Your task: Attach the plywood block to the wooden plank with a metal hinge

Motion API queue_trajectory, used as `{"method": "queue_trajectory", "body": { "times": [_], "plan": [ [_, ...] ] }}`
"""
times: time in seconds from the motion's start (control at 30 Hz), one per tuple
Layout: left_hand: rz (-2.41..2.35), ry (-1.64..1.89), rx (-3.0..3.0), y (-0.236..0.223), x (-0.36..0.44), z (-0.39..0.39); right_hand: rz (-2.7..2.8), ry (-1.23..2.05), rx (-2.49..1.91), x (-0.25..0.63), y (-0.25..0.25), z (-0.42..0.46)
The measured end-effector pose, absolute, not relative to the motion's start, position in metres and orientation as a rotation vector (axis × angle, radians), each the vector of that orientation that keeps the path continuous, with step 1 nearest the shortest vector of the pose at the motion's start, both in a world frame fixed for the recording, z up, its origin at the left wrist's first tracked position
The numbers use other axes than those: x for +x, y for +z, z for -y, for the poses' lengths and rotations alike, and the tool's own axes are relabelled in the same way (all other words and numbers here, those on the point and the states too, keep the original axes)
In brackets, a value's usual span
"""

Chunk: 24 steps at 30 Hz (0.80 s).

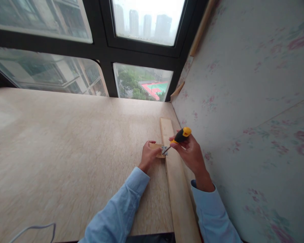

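My right hand (191, 153) is closed round a screwdriver (181, 135) with a black and yellow handle. The tool slants down to the left, its tip at a small metal hinge (164, 150). That hinge spans a short wooden block (155, 146) and a long wooden board (177, 182). My left hand (150, 155) grips the block, thumb on top near the hinge and fingers around its far side. Whether the tip sits in a screw is too small to tell.
The long board lies along the right side of a beige marble-patterned sill (78, 152), beside a flowered wallpaper wall (255, 135). Dark-framed windows (142, 54) stand at the back. A grey cable (38, 226) lies at the lower left.
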<state>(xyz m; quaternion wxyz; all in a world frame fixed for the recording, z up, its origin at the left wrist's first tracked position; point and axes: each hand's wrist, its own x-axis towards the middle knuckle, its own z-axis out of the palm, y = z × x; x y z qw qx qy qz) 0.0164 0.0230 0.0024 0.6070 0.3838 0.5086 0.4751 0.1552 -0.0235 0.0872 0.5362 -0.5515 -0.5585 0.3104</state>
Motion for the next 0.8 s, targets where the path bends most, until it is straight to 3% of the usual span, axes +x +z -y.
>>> {"method": "queue_trajectory", "body": {
  "times": [0.2,0.33,0.53,0.8],
  "plan": [
    [-1.152,1.091,0.879,-0.001,0.017,-0.024,1.152,0.341,-1.373,0.166,0.103,0.024],
    [-1.140,1.104,0.866,-0.004,0.017,-0.024,1.361,0.333,-1.684,0.190,0.100,0.024],
    [-1.179,1.092,0.908,-0.002,0.017,-0.024,1.550,0.264,-2.266,0.207,0.057,0.031],
    [-1.236,1.083,0.942,-0.004,0.017,-0.025,1.683,0.235,-2.288,0.206,0.025,0.041]
  ]
}}
